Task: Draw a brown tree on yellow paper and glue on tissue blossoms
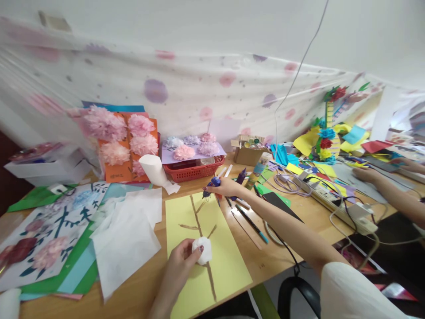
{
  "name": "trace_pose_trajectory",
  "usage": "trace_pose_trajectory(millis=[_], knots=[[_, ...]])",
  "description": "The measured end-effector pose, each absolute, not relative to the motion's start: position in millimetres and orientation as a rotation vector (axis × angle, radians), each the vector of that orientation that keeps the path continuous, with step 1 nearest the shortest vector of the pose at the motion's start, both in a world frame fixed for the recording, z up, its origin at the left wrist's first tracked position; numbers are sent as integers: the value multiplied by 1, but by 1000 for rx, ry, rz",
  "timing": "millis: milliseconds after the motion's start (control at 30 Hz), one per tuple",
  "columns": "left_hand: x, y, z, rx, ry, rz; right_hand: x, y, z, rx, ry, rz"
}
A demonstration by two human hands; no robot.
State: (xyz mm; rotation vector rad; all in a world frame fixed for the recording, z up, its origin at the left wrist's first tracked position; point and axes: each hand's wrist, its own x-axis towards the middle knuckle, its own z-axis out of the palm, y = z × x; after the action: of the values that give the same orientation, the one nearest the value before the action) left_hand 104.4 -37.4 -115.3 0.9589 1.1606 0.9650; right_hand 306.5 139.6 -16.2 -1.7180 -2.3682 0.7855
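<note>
My left hand pinches a white tissue-paper piece between thumb and fingers, over the lower half of a yellow sheet. A brown branch shape with side twigs is painted on that sheet. At the sheet's top edge, my right hand is closed around a blue glue gun, its dark tip angled down toward the paper. Part of the glue gun is hidden by my fingers.
White tissue sheets and a flower picture lie left. Behind stand a tissue roll, a red basket and orange cards with pink flowers. Pens, a power strip and another person's hand are right.
</note>
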Motion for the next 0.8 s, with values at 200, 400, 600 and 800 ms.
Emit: trace_pose_trajectory(millis=[200,400,600,800], knots=[[106,-38,-113,955,1172,986,308,138,-17,-1761,-2324,753],[105,-39,-111,947,1175,972,309,141,-20,-1788,-2318,710],[105,-38,-111,955,1159,953,313,140,-17,-1771,-2327,745],[105,-37,-116,945,1155,952,316,133,-13,-1850,-2306,721]])
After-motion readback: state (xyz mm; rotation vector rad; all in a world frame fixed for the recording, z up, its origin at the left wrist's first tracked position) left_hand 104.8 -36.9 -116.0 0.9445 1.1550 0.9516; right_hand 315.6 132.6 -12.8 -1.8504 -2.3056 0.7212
